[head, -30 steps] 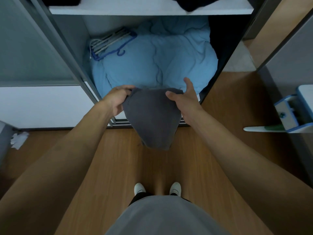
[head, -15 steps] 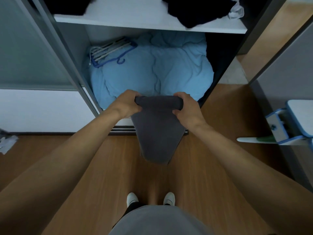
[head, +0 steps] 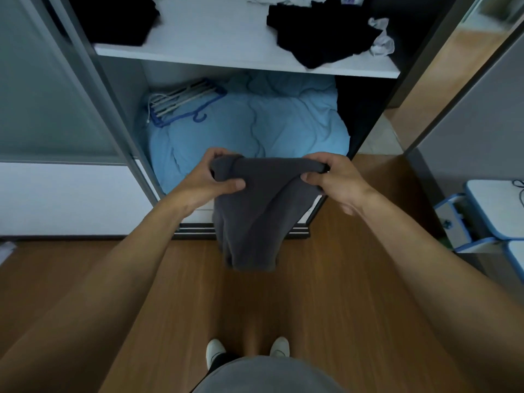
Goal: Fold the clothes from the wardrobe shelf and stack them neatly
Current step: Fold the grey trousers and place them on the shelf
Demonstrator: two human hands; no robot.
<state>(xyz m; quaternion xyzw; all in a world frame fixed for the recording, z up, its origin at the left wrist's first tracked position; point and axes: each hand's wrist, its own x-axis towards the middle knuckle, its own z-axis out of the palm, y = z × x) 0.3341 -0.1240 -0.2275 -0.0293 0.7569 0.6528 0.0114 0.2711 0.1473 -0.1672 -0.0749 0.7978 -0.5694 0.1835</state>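
Both hands clenched on the grey garment: left hand and right hand pinch its top corners, so it hangs in mid-air over the floor. Likely squaring the fold. Wardrobe shelf behind has bare space between the black clothes.

Clothes lie on the shelf; below it, hangers rest on a duvet.
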